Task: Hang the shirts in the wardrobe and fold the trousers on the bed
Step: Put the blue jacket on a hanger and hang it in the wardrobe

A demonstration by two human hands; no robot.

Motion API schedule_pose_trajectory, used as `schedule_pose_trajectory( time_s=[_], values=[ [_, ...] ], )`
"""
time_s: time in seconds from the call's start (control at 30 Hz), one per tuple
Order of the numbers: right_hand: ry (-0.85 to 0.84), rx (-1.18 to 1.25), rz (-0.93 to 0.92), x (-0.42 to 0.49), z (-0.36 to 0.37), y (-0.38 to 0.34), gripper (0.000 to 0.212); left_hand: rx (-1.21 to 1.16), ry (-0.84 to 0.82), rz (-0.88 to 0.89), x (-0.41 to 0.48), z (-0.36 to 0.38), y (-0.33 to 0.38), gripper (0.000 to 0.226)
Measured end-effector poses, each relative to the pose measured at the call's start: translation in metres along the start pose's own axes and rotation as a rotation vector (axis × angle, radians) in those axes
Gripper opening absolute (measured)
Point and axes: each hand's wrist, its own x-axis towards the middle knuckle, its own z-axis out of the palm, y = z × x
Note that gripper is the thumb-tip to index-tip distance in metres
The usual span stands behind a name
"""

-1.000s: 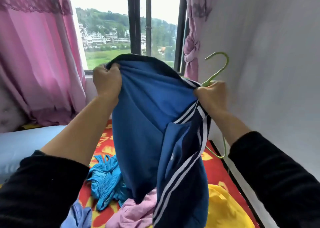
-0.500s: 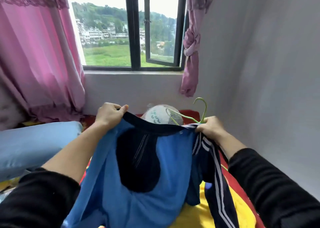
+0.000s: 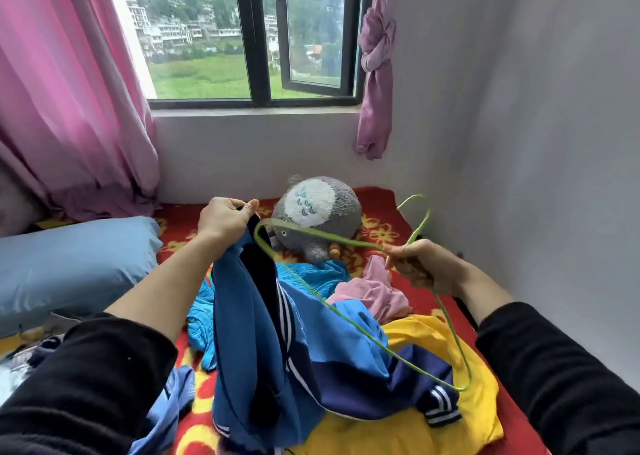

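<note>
The left hand (image 3: pixel 225 216) pinches the blue jacket's (image 3: pixel 249 333) collar above the bed (image 3: pixel 194 227); the right hand (image 3: pixel 420 267) grips a green hanger (image 3: pixel 346 319), right of the jacket.

The blue white-striped cloth jacket (image 3: pixel 249 333) is showing a smooth, faintly glossy weave, while the thin green hanger (image 3: pixel 419 229) is looking like matt coated wire. The round grey plush toy (image 3: pixel 322 219) is showing fuzzy pile, and the pale blue cloth pillow (image 3: pixel 69 264) is looking smooth and matt.
</note>
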Motion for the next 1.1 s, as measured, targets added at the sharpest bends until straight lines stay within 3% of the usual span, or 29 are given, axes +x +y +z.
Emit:
schedule_pose_trajectory(
  time_s=[0.07,0.23,0.33,0.43,0.5,0.6,0.63,0.67,0.7,0.77,0.8,0.83,0.9,0.97,1.03,1.1],
  values=[
    [-0.020,-0.140,0.031,-0.002,0.009,0.010,0.027,-0.020,-0.008,0.003,-0.003,0.002,0.004,0.034],
    [0.134,-0.254,-0.040,0.012,0.050,0.031,0.036,-0.104,-0.039,0.068,-0.014,0.005,0.013,0.032],
    [0.186,-0.438,-0.032,0.022,0.091,0.036,0.037,-0.243,-0.130,0.092,-0.026,0.012,0.021,0.033],
    [0.344,-0.572,-0.037,0.035,0.121,0.040,0.037,-0.333,-0.265,0.140,-0.047,0.010,0.031,0.026],
    [0.459,-0.502,-0.072,0.040,0.125,0.040,0.037,-0.255,-0.494,0.181,-0.063,-0.005,0.029,0.019],
    [0.484,-0.389,-0.170,0.041,0.121,0.036,0.047,0.002,-1.185,0.069,-0.087,-0.042,0.022,0.032],
    [0.466,-0.366,-0.201,0.038,0.119,0.034,0.048,0.048,-1.341,0.006,-0.091,-0.049,0.019,0.037],
    [0.447,-0.355,-0.231,0.035,0.118,0.031,0.049,0.030,-1.386,-0.028,-0.093,-0.051,0.017,0.038],
    [0.430,-0.355,-0.267,0.032,0.117,0.029,0.048,-0.012,-1.298,-0.019,-0.091,-0.048,0.013,0.036],
    [0.390,-0.391,-0.323,0.028,0.117,0.026,0.041,-0.039,-0.821,0.087,-0.077,-0.033,-0.001,0.031],
    [0.361,-0.419,-0.347,0.025,0.119,0.026,0.037,0.054,-0.586,0.189,-0.069,-0.024,-0.008,0.036],
    [0.338,-0.439,-0.371,0.022,0.121,0.026,0.035,0.201,-0.456,0.293,-0.064,-0.015,-0.014,0.044],
    [0.286,-0.436,-0.409,0.013,0.126,0.027,0.034,0.444,-0.411,0.444,-0.065,0.004,-0.021,0.051],
    [0.208,-0.417,-0.404,0.006,0.128,0.029,0.032,0.600,-0.434,0.513,-0.072,0.019,-0.022,0.030],
    [0.041,-0.245,-0.286,-0.001,0.126,0.031,0.026,0.611,-0.418,0.518,-0.078,0.025,-0.022,0.010],
    [-0.129,0.024,-0.114,-0.008,0.119,0.028,0.027,0.540,-0.423,0.536,-0.077,0.026,-0.028,0.016]
  ],
)
